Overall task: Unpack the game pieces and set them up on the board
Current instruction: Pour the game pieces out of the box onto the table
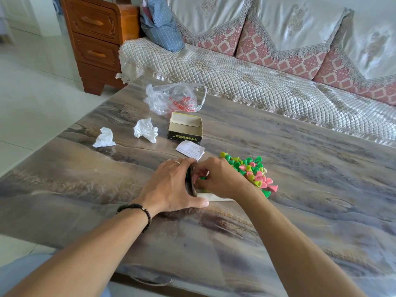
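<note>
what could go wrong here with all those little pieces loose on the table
1. The pile of game pieces lies loose beside the right hand; a sweep of that forearm could scatter them, perhaps onto the floor.
2. The left hand holds a box part tipped on edge; pieces inside may spill unevenly.
3. The folded paper slip could get swept aside.

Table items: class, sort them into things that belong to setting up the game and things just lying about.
Belong to the job:
game pieces
open box
folded board
paper slip

Just lying about:
plastic bag
two crumpled tissues
</note>
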Tool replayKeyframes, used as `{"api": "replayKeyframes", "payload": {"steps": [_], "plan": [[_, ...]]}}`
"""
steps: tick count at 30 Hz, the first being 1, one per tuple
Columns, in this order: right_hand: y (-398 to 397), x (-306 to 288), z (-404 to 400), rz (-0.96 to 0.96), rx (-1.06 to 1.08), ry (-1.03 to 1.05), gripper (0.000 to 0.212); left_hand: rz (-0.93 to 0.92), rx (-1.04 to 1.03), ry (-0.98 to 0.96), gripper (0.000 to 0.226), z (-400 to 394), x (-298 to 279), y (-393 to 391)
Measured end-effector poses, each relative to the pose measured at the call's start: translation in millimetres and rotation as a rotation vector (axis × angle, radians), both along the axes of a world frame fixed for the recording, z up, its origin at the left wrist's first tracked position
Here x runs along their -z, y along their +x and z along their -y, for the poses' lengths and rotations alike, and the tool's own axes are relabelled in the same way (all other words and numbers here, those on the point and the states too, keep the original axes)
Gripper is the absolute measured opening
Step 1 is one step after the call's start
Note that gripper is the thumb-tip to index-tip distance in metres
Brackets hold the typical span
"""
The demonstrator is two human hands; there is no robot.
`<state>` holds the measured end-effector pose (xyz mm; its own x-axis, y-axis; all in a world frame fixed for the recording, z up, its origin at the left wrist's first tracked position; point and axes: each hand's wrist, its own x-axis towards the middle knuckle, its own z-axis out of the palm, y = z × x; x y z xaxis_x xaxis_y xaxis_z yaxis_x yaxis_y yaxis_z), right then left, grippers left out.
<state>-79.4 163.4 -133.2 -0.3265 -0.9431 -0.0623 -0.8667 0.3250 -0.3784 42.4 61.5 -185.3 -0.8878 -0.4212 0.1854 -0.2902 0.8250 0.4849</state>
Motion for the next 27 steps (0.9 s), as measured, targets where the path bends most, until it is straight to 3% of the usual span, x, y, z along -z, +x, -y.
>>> {"api": "replayKeyframes", "payload": {"steps": [5,11,13,15,19,22,24,27], "plan": [[-9,-4,-7,0.135,0.149,-0.103,0.019,0.008,-0.011,0.014,0.106,-1,-2,0],[-49,-21,-32,0.508,0.469,-0.357,0.009,0.016,-0.009,0.042,0.106,-1,-4,1],[-64,-20,-41,0.417,0.583,-0.379,0.008,0.017,-0.006,0.042,0.107,-1,-3,0],[-74,-13,-46,0.208,0.619,-0.249,0.009,0.015,-0.005,0.035,0.108,0,-2,0],[-75,-5,-48,-0.008,0.540,-0.056,0.010,0.008,-0.003,0.037,0.107,0,-2,2],[-57,-14,-42,-0.211,0.395,-0.231,0.015,-0.002,-0.004,0.032,0.107,-1,-2,1],[-33,-20,-34,-0.154,0.182,-0.265,0.015,-0.003,-0.013,0.038,0.107,-2,-2,1],[-4,-7,-21,-0.116,-0.079,-0.036,0.021,0.012,-0.020,0.029,0.108,-1,-2,2]]}}
